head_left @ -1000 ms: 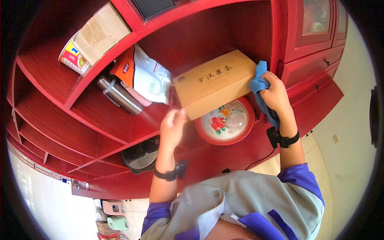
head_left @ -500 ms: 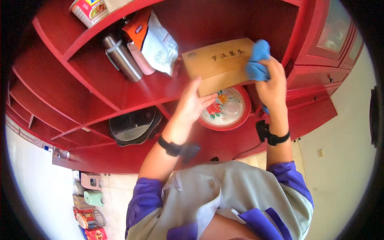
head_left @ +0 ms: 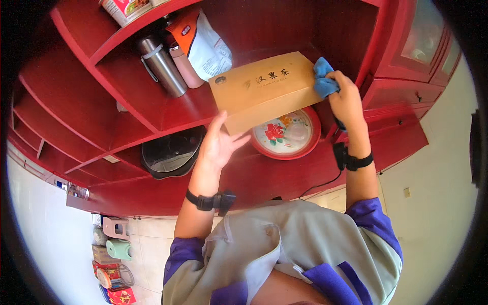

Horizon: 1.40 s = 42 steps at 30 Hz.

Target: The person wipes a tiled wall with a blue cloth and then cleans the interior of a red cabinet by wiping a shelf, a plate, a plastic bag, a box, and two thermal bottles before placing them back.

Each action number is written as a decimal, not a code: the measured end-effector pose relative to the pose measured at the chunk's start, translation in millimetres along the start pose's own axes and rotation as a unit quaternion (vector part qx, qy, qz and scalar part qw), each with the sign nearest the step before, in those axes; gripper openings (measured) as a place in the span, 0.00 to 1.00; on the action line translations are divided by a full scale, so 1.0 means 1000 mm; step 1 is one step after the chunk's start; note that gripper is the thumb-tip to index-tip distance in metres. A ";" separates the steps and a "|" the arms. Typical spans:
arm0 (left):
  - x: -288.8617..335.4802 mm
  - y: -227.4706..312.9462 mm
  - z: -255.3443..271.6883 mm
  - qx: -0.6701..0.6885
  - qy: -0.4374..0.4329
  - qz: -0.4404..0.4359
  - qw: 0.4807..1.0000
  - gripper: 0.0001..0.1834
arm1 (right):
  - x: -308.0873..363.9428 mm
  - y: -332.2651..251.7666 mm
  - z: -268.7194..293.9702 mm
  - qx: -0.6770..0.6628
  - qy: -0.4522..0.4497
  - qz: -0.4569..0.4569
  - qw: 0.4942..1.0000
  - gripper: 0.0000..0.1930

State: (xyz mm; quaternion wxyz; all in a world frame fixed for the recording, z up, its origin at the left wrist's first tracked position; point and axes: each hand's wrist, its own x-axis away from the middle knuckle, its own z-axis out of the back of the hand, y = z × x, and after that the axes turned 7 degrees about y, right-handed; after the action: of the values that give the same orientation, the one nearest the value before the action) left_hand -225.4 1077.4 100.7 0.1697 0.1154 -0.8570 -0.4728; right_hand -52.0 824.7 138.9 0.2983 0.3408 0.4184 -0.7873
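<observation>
A long tan cardboard box [head_left: 267, 86] with dark printing is tilted in front of the red shelf, between my two hands. My left hand [head_left: 217, 145] is at its near left corner, thumb against the edge and fingers spread along the lower side, supporting it. At the box's right end, my right hand [head_left: 348, 99] grips a bunched blue cloth [head_left: 324, 81] pressed against the box. Fingers on the box's far side are hidden. Below the box sits a round enamel tray [head_left: 267, 145] with a red rim and painted flowers, partly covered by it.
On the shelf to the left stand a steel thermos [head_left: 165, 68], a pink bottle [head_left: 185, 68] and an orange-and-white bag [head_left: 206, 48]. A black bin-like container [head_left: 170, 155] occupies the compartment below. A red shelf divider [head_left: 127, 104] runs between these levels. Stools [head_left: 117, 249] stand on the floor at left.
The box has shifted left and slightly toward me, along with my left hand. My right hand stays at its right end with the blue cloth.
</observation>
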 end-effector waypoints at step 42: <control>0.052 -0.068 0.075 -0.072 -0.013 -0.008 0.997 0.41 | -0.107 0.012 -0.218 0.115 -0.429 0.240 0.863 0.27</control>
State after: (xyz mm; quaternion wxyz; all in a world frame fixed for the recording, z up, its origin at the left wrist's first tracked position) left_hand -300.8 1081.2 15.4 0.1629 0.1036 -0.8217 -0.5362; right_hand 82.3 1027.2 126.3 0.5865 0.0915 0.0612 -0.8024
